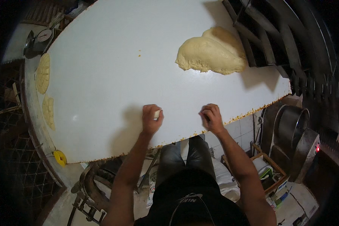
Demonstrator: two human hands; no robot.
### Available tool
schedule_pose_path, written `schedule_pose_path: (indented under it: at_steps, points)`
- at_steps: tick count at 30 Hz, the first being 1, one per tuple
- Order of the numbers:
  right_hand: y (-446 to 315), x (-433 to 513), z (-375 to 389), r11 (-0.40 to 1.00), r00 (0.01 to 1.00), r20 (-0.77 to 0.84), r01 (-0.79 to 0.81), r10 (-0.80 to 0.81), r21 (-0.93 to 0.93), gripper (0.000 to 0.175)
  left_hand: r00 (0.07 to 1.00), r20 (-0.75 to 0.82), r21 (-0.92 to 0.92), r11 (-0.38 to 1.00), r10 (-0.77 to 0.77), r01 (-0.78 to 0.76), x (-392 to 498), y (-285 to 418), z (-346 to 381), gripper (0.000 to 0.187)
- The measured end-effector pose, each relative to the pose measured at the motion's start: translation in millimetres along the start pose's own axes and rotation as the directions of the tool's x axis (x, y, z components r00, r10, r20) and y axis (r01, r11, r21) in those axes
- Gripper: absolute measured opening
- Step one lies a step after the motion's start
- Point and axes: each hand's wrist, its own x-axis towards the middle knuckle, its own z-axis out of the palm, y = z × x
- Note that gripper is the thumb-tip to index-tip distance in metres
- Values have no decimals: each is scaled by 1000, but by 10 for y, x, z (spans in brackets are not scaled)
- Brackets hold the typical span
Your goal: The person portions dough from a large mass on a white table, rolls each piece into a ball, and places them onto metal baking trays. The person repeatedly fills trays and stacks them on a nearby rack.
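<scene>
My left hand (150, 120) is at the near part of the white tabletop (107, 76), its fingers curled around a small pale piece, apparently dough (157, 114). To the right, near the table's front edge, my right hand (212, 116) has its fingers bent inward. Whether anything lies inside that hand is hidden by the curled fingers. Beyond both hands, a large mound of pale dough (210, 55) rests on the table, partly in shadow.
Flattened, scored dough pieces (43, 74) lie along the left edge near a dial scale (44, 36). Stacked dark metal pans (267, 34) stand at the back right. A yellow round object (60, 158) sits at the near left corner. The table edge (257, 109) is rusty.
</scene>
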Motion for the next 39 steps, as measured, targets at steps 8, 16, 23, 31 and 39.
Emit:
schedule_pose_path:
  at_steps: [8,16,23,31,39]
  points:
    - [-160,40,207,997,994,-86,-68,64,-42,22,998,28,17,999,50,-51,-20,-14,44,26]
    - [-158,197,349,975,960,-202,-210,192,-69,25,999,-29,-3,1000,30,-30,108,199,121,29]
    - [-160,743,399,920,918,-285,-338,276,-199,18,985,-128,123,984,-116,132,521,399,194,33]
    - [-73,863,289,932,907,-350,-311,232,-187,16,977,-202,176,978,-76,112,624,297,124,32]
    - [138,762,153,913,913,-333,-326,237,-246,20,975,-198,155,980,-97,129,580,250,154,24]
